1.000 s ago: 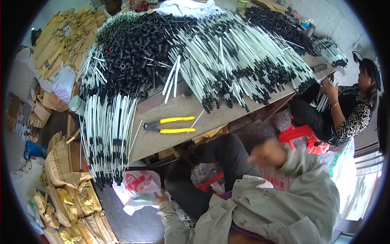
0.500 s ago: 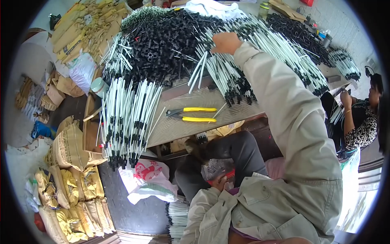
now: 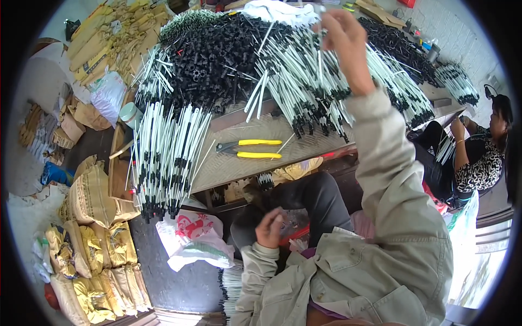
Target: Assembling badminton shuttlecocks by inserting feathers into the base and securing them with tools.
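Note:
My right hand is raised over the far part of the workbench, above a spread heap of white rods with black ends. Its fingers are pinched around a slim white rod, partly blurred. Down by my lap, my left hand is curled with fingertips together; whatever it may hold is too small to make out. Below it, between my legs, sits a clear plastic bag with a red edge. Yellow-handled pliers lie on the bench in front of me.
A pile of black plastic parts covers the bench's far middle. Bundled white rods overhang its left edge. A white bag with red print and stacked sacks lie at left. Another person sits at right.
My right hand has lifted off the rod heap, farther and to the right, now with a rod upright in it. My left hand has risen from the plastic bag, leftward.

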A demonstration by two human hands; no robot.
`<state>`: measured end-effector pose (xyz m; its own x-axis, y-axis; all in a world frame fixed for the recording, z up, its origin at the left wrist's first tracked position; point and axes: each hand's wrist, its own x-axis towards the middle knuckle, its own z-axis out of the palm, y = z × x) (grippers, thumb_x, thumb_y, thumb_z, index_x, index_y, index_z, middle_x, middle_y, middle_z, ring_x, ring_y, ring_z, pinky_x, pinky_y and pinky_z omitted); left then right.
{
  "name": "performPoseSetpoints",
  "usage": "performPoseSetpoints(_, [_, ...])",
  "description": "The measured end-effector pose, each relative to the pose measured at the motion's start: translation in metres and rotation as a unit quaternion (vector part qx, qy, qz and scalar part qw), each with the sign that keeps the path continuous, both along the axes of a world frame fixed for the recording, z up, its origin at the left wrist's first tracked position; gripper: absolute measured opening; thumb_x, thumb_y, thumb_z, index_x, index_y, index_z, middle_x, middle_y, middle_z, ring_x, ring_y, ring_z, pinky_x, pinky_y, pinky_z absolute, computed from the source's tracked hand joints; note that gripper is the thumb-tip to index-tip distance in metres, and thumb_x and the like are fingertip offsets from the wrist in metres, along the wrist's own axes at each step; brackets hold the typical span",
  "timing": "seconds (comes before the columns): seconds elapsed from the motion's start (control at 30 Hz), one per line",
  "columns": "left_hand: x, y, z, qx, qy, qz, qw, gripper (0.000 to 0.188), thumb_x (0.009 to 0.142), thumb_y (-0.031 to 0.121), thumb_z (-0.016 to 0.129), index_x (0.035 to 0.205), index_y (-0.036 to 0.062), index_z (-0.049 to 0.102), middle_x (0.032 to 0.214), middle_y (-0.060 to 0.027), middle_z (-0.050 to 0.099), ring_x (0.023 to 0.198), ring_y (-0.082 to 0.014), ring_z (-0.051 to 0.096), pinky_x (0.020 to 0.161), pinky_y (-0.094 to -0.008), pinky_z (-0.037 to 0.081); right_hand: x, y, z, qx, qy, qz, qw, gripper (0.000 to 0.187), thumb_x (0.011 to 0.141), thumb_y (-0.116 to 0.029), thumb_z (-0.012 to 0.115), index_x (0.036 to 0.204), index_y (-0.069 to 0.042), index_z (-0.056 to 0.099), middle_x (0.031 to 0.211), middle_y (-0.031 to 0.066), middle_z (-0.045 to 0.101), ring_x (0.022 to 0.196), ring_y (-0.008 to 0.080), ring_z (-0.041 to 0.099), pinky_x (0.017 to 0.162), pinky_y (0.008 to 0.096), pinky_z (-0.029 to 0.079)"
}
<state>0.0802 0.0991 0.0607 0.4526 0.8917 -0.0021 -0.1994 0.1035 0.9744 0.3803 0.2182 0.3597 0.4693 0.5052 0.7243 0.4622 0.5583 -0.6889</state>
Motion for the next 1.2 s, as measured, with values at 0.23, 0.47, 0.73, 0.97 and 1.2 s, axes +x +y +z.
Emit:
performPoseSetpoints(0.23, [0.016,0.065,0.121,0.16,-0.153,0.042,0.974,0.076,0.085,0.05,0.047,0.133,-0.0053,0.025,0.125,-0.0202,0.044,0.115,-0.0292,0.045,0.1,-0.0402,0.031,-0.085,-0.116,-0.095,-0.166,-0.037,0.153,0.974,0.011,0.083,0.0,0.055,0.093,-0.002,0.056,0.076,0.0025,0.059,0.065,0.0067,0.055,0.057,0.0193,0.043])
performPoseSetpoints(0.47, [0.043,0.056,0.146,-0.067,-0.309,0.182,0.931,0.025,0.092,0.016,0.046,0.111,0.0004,0.05,0.059,0.0052,0.035,0.049,-0.0021,0.029,0.042,-0.0182,0.024,-0.116,-0.118,-0.123,-0.319,-0.192,0.272,0.887,0.016,0.083,-0.02,0.057,0.093,-0.007,0.057,0.075,0.0063,0.06,0.068,0.0181,0.059,0.06,0.0292,0.045])
performPoseSetpoints(0.73, [0.031,0.039,0.145,-0.111,-0.304,0.116,0.939,0.025,0.092,0.013,0.046,0.115,0.0037,0.048,0.057,0.0036,0.033,0.042,-0.0035,0.026,0.036,-0.0185,0.02,0.028,0.107,-0.065,-0.321,-0.434,-0.137,0.831,0.016,0.076,-0.021,0.054,0.084,-0.011,0.064,0.078,0.0109,0.064,0.073,0.0303,0.062,0.062,0.0411,0.048])
performPoseSetpoints(0.97, [-0.006,0.036,0.123,-0.109,-0.281,0.106,0.948,0.026,0.093,0.018,0.044,0.115,0.0035,0.048,0.055,0.0007,0.04,0.039,-0.0046,0.026,0.036,-0.0186,0.021,0.015,0.145,-0.085,-0.433,-0.473,-0.234,0.731,0.02,0.066,-0.017,0.061,0.082,-0.007,0.065,0.085,0.0131,0.065,0.083,0.0315,0.062,0.07,0.0427,0.049])
performPoseSetpoints(1.2, [0.008,0.027,0.117,-0.142,-0.259,0.086,0.952,0.017,0.093,0.018,0.044,0.1,0.0036,0.051,0.059,-0.0009,0.044,0.044,-0.0048,0.031,0.04,-0.0182,0.025,0.071,0.126,-0.046,-0.04,-0.147,-0.167,0.974,0.023,0.08,-0.023,0.059,0.087,-0.001,0.061,0.071,0.0055,0.062,0.062,0.0173,0.058,0.059,0.0293,0.047])
